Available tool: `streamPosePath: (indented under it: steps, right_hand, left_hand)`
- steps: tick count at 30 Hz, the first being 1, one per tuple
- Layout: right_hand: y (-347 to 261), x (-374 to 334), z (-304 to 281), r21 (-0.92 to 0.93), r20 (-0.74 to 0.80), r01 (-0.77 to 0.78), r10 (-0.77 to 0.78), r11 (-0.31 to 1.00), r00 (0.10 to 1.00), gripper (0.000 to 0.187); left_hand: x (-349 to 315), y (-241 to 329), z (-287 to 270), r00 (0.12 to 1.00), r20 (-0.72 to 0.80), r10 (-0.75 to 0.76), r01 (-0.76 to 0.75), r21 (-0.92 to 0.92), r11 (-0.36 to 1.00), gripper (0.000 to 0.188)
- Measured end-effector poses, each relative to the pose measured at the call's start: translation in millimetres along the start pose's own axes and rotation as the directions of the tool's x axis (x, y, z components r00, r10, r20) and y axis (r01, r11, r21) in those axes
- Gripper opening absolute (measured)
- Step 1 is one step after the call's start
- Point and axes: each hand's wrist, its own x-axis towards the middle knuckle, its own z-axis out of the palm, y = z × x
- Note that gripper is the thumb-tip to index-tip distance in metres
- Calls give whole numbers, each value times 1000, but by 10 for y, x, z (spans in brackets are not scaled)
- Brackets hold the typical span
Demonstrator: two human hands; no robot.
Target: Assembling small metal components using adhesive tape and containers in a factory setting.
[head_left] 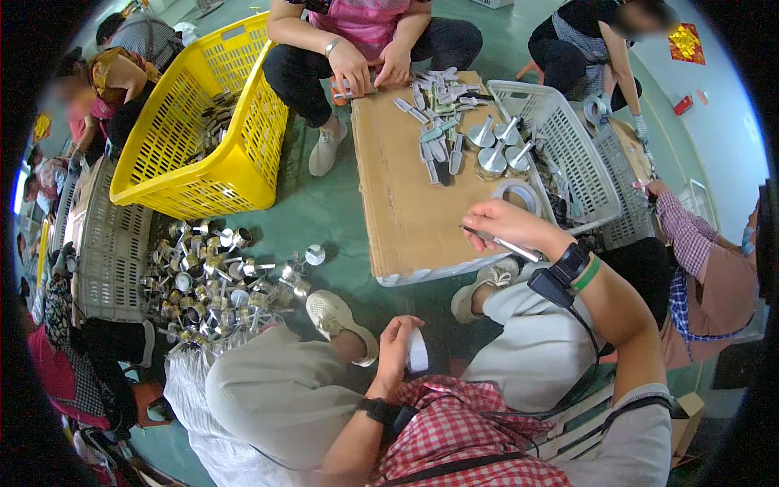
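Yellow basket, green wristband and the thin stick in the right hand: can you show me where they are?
Yellow basket (213,187), head view: near wall.
Green wristband (586,274), head view: middle of the band.
Thin stick (517,248), head view: silver shaft.

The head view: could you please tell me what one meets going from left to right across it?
Yellow crate, left hand holding a white piece, right hand holding a thin metallic piece, red-and-gold wall decoration.
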Motion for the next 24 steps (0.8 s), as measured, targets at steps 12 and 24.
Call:
streamPosePath:
  steps: [12,24]
  right_hand:
    - [56,60,-27,-75,12,16,-15,997,1000,25]
    - [144,71,-27,-60,34,53,-52,997,998,18]
  left_hand:
    - [2,9,6,1000,-8,-11,11,3,1000,26]
    - [11,-43,-20,1000,13,13,-13,4,1000,23]
